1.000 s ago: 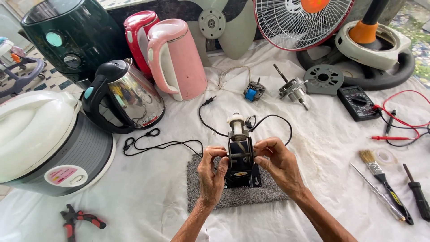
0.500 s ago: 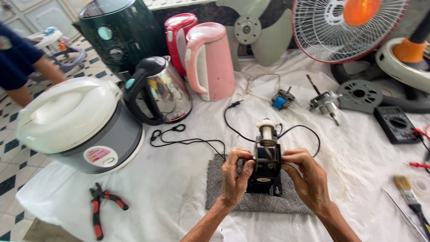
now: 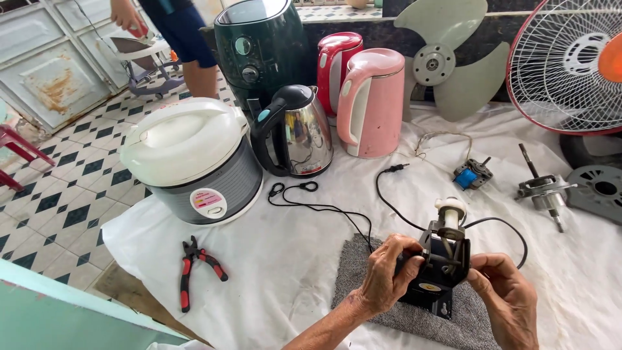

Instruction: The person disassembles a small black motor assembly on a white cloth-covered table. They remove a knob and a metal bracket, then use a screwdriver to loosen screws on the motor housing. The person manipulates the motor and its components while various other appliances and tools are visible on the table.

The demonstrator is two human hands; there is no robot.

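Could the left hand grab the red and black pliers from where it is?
Probably yes. The pliers lie in the open on the white cloth, nothing between. But the left hand is gripping the small black motor, so it must let go first.

**View swings left; floor side now in frame**

The head camera turns leftward across the three pictures. The multimeter, brush and screwdriver at the right edge drop out of view. The rice cooker [image 3: 191, 159] and pliers [image 3: 197, 269] sit nearer mid-frame. A standing person [image 3: 178, 39] and tiled floor [image 3: 58, 194] now show at upper left. The left hand [image 3: 389, 275] closes further around the black motor [image 3: 440, 266].
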